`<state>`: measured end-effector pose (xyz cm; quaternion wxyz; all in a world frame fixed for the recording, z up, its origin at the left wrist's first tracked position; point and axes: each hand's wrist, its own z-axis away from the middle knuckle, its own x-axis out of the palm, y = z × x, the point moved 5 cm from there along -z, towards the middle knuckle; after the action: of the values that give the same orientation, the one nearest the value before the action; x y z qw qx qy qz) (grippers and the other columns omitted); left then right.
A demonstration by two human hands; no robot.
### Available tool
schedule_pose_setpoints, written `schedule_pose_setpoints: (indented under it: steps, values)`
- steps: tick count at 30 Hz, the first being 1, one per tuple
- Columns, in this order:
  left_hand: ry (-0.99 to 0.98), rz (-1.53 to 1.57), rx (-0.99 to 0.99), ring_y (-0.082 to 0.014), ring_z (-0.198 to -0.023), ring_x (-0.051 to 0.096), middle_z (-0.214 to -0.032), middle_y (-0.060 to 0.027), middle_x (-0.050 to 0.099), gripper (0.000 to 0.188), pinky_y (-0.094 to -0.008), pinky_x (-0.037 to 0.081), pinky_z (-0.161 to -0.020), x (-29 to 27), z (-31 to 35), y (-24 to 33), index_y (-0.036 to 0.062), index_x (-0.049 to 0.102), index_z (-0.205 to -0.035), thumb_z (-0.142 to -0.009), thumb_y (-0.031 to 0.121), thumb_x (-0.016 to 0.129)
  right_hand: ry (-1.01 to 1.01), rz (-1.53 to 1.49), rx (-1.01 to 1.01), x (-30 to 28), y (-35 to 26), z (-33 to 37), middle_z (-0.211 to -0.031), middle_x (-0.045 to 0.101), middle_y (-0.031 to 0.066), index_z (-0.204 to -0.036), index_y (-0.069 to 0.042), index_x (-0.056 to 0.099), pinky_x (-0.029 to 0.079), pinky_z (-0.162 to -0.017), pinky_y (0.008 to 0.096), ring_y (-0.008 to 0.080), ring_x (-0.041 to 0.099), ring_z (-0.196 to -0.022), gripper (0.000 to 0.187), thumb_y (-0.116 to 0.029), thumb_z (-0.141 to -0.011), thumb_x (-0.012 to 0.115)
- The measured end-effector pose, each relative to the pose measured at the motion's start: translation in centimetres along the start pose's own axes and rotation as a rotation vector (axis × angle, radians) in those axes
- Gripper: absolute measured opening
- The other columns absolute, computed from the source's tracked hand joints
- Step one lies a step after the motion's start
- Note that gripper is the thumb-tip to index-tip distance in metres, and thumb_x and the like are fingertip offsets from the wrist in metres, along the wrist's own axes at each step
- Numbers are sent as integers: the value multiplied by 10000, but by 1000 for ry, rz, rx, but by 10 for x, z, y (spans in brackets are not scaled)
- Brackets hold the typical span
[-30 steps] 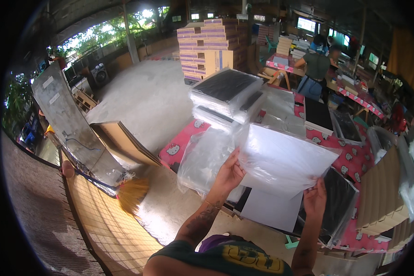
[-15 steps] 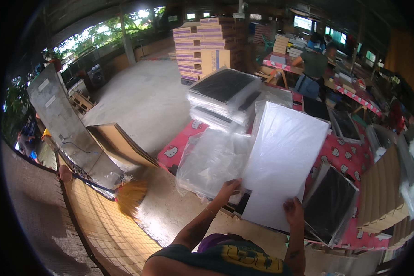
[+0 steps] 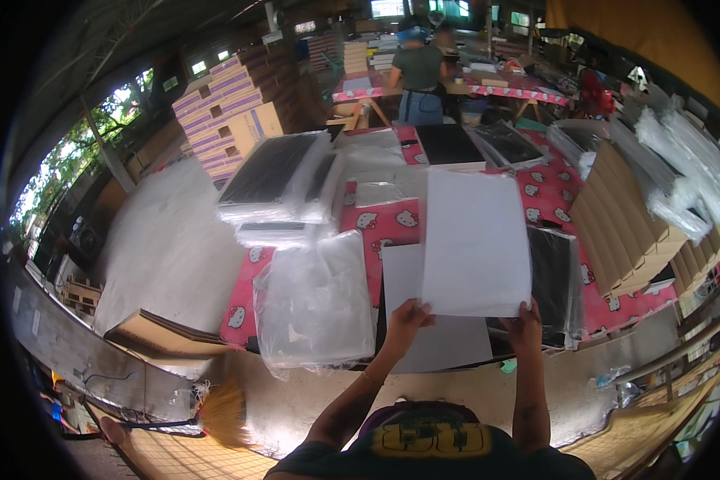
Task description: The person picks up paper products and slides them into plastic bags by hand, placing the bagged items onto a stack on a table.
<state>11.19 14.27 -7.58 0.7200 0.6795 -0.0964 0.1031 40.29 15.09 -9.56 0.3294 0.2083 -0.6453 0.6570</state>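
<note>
Both my hands hold a large white rectangular sheet [image 3: 477, 240] by its near corners, tilted up above the table. My left hand [image 3: 410, 324] pinches the left corner, and my right hand [image 3: 524, 326] grips the right one. Under it lies a flat grey-white panel [image 3: 444, 348], partly covered by the sheet. Left of my left hand is a pile of clear plastic bags [image 3: 316, 308]. A black panel in clear wrap [image 3: 554, 280] lies just beyond my right hand.
A pink patterned cloth [image 3: 382, 226] covers the table. Wrapped black panels [image 3: 276, 172] are stacked at the far left. Cardboard pieces [image 3: 620, 224] stand at the right, beside bubble-wrapped bundles [image 3: 688, 160]. Boxes [image 3: 228, 120] rise behind; a person [image 3: 420, 76] stands at another table.
The view has swung to the right. The white sheet has been lifted and moved off to the right, uncovering the panel beneath. Both hands now hold its near corners.
</note>
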Motion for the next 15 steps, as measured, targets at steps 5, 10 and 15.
schedule_pose_setpoints:
  steps: [5, 10, 15]
  values:
    - [29, -322, 169, -200, -796, 657, -843, -118, 657, 177, -314, 534, -724, -31, 9, -20, -23, 598, -1026, -885, 82, 592, 125, -3, -98, -92, -44, -2, -1224, 497, 142, -1317, -61, 377, 548, -830, 510, 310, 528, -1121, 411, -114, -932, 513]
    - [636, -1311, 396, -389, -1237, 380, -1326, -221, 416, 568, -474, 325, -1015, -125, 29, 33, 92, 481, -1291, -750, 80, 652, 247, 93, -140, -150, -72, 15, -1286, 423, 187, -1432, -53, 230, 548, -820, 513, 352, 479, -1157, 579, -156, -937, 512]
    - [731, -1593, -204, -384, -1128, 487, -1185, -220, 520, 538, -587, 307, -969, -222, 45, 28, 66, 478, -1273, -749, 138, 572, 472, 509, -173, -183, -77, 10, -1269, 462, 174, -1382, -90, 374, 466, -880, 553, 330, 466, -1187, 493, -240, -932, 509]
